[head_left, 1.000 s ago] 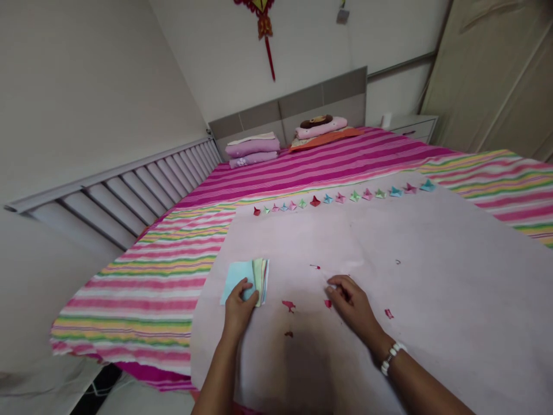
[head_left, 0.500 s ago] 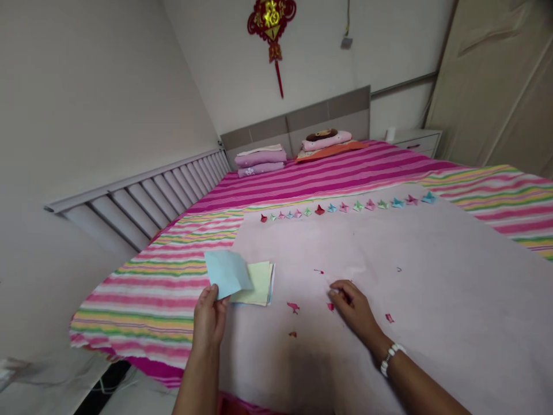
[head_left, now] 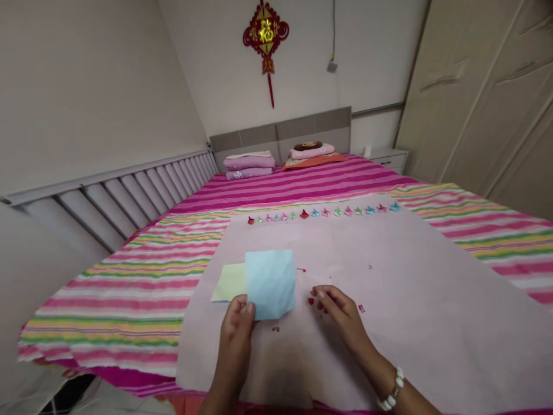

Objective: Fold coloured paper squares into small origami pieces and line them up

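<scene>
My left hand [head_left: 237, 331] is shut on a square sheet of light blue paper [head_left: 271, 282], gripping its lower left corner between thumb and fingers. The sheet is tilted up and covers part of a stack of paper squares [head_left: 228, 283], whose top one is pale yellow-green. To the right of the sheet, my right hand [head_left: 341, 314] hovers over the pale board, apart from the paper. Its fingers are curled in with the thumb close to the index finger, and nothing shows between them. A small red scrap [head_left: 310, 301] lies by its fingertips.
A row of small folded paper shapes [head_left: 305, 214] in red, green, pink and blue crosses the far side of the pale board [head_left: 415, 323]. More scraps [head_left: 362, 308] lie nearby. The board rests on a striped bed cover [head_left: 129, 288], beside a white railing [head_left: 142, 202].
My left hand has carried the blue sheet rightward off the stack, now turned flatter toward me. My right hand stays curled near the scraps. The whole view has shifted.
</scene>
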`<state>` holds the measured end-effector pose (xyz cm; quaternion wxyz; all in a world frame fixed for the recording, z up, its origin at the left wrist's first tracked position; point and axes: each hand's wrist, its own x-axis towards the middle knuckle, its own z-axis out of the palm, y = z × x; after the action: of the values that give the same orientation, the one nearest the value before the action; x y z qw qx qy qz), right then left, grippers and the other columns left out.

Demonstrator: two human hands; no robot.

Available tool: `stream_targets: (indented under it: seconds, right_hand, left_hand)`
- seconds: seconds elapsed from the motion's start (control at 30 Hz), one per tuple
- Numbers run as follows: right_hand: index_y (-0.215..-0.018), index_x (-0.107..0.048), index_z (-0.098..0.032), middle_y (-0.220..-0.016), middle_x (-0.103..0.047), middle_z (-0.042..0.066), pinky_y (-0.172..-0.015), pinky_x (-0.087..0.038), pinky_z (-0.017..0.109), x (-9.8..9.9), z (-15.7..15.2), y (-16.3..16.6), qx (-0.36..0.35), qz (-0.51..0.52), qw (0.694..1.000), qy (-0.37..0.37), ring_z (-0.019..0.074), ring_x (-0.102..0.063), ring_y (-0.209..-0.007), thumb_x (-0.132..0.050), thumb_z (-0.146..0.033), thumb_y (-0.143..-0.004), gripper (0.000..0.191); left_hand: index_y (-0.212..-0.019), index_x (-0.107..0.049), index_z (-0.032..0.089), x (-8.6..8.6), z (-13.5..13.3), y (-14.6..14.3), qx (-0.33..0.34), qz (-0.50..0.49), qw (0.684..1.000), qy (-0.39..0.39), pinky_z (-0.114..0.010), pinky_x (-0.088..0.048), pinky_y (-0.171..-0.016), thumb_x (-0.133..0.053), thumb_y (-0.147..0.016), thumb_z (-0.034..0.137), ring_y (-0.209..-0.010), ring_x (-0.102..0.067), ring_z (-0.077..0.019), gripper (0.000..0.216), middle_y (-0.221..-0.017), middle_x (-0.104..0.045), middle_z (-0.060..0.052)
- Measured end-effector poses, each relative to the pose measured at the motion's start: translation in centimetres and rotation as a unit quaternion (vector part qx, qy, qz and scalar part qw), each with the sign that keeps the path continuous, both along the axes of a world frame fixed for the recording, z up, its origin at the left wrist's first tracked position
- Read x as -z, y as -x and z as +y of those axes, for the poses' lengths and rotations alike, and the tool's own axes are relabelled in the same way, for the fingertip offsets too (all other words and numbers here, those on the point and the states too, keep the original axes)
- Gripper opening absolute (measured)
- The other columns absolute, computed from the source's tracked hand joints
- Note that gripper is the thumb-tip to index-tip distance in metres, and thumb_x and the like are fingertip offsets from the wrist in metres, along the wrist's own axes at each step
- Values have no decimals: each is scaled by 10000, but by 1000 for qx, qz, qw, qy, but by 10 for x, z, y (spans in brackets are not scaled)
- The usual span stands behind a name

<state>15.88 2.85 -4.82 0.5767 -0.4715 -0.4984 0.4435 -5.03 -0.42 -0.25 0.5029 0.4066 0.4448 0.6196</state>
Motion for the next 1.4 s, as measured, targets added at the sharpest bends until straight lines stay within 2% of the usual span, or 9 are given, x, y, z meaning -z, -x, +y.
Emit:
stream_targets:
  seconds: [0.2, 0.27, 0.37, 0.7, 0.87, 0.97, 1.07, 1.2, 1.4]
  right_hand:
    - [-1127, -644, -228, -1093, -666, 93, -830, -449, 358, -28, -31, 10, -134, 130, 982, 1, 257, -585, -975, -737, -465, -700, 497]
    - [-1130, -634, -217, -1056, -678, 91, -823, -458, 365, -34, -39, 18, -174, 188, 967, -5, 265, -601, -960, -770, -485, -648, 568]
    - [-938, -681, -184, -847, -712, 53, -759, -479, 341, -36, -43, 26, -126, 245, 959, 64, 228, -640, -799, -759, -412, -696, 342]
    - [-946, -716, -156, -871, -756, 75, -756, -526, 370, -29, -36, 8, -52, 296, 947, 110, 253, -693, -779, -762, -372, -716, 319]
    - [-950, -722, -134, -827, -759, 89, -716, -533, 364, -28, -39, 6, -114, 255, 945, 168, 261, -697, -753, -714, -439, -759, 360]
    - [-990, -718, -134, -850, -756, 85, -713, -524, 340, -27, -41, 5, -163, 207, 953, 152, 242, -691, -744, -684, -459, -783, 387]
    - [-984, -719, -130, -834, -750, 78, -695, -519, 322, -27, -40, 4, -197, 172, 954, 143, 220, -680, -718, -688, -469, -776, 399]
    - [-818, -724, -133, -711, -729, 45, -599, -501, 276, -25, -39, 2, -156, 172, 961, 151, 184, -647, -619, -755, -456, -703, 344]
    - [-797, -722, -128, -664, -720, 48, -581, -494, 271, -28, -40, 5, -164, 230, 944, 171, 171, -629, -567, -735, -484, -716, 365]
  left_hand:
    - [-897, -626, 208, 12, -18, -29, -10, 334, 923, -191, -323, -492, -911, -550, -848, 167, -1102, -621, -231, 99, -1188, -665, -101]
    - [-945, -650, 213, 17, -22, -39, 26, 418, 874, -248, -343, -483, -949, -511, -843, 109, -1162, -588, -239, 202, -1253, -633, -110]
    - [-1025, -668, 216, 22, -27, -51, 66, 469, 834, -282, -353, -497, -951, -523, -822, 91, -1158, -592, -247, 279, -1262, -627, -120]
    - [-972, -685, 180, 16, -22, -36, 7, 179, 984, -12, -306, -544, -770, -685, -754, 350, -987, -655, -247, 277, -1079, -696, -115]
    - [-1153, -589, 172, 5, -14, -26, -63, 142, 987, 32, -236, -482, -581, -769, -664, 386, -624, -616, -140, 563, -841, -704, -59]
    - [-1202, -551, 179, -5, -9, -17, -7, 120, 989, 85, -214, -409, -462, -791, -640, 381, -451, -465, -51, 644, -1002, -681, -88]
    - [-978, -661, 146, -8, -3, -7, 89, 119, 981, 122, -179, -279, -391, -755, -684, 397, -385, -340, -24, 398, -696, -638, 0]
    - [-635, -653, 138, -4, 0, 0, 136, 119, 975, 128, -160, -256, -417, -749, -692, 401, -418, -347, -45, 286, -455, -443, 68]
    - [-915, -718, 137, -3, -8, -13, 237, -8, 959, 154, -276, -478, -724, -724, -716, 439, -750, -638, -193, 362, -784, -713, -67]
